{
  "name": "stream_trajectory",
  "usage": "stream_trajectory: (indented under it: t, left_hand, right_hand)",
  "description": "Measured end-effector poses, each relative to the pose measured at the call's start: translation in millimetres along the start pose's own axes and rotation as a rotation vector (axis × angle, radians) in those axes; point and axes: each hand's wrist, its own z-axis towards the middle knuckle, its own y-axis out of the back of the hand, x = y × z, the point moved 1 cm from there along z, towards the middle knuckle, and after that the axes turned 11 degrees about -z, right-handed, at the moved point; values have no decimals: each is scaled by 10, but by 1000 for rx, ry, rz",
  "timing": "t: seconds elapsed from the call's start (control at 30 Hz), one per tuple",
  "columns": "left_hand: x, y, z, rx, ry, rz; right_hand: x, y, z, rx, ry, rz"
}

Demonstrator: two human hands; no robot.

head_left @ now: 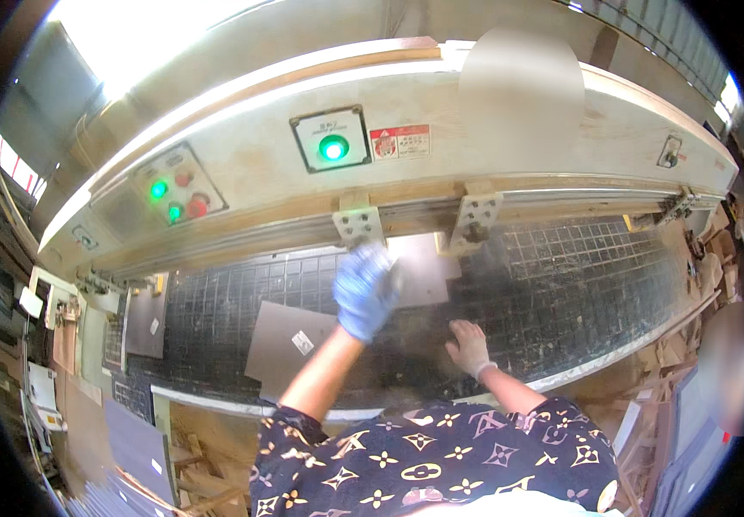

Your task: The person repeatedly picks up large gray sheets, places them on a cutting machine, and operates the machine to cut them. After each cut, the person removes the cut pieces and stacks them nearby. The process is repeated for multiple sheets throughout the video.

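Note:
My left hand (365, 293), in a blue glove, reaches forward over the left edge of a grey panel (426, 274) that runs under the machine's beam. Its fingers are smeared by motion, so whether they hold anything is unclear. In a pale glove, my right hand (469, 348) rests with fingers stretched out on the black gridded bed (553, 302), just in front of that panel. Another grey panel (277, 332) with a white label lies beside my left forearm. Two metal clamp blocks, the left one (359, 226) and the right one (477, 222), hang from the beam's rail.
The long white machine beam (260, 185) spans the bed's far side, with lit green buttons (334, 148) and a red button (197, 204). A third panel (146, 323) lies at the bed's left end. Wood offcuts (669, 349) are piled at right; dark boards (139, 439) stand lower left.

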Motion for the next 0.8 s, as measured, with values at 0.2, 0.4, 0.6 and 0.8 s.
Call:
stream_trajectory:
  t: [0.2, 0.4, 0.6, 0.8]
  left_hand:
    - [422, 536, 1358, -416, 391, -269]
    - [513, 515, 1527, -302, 534, 227]
    - [-162, 349, 708, -489, 149, -146]
    - [-495, 1319, -2382, -117, 781, 245]
  right_hand:
    - [98, 9, -1017, 139, 127, -185]
    - [24, -273, -1196, 109, 64, -199]
    - [62, -278, -1061, -56, 114, -100]
    - [696, -481, -1079, 1, 441, 87]
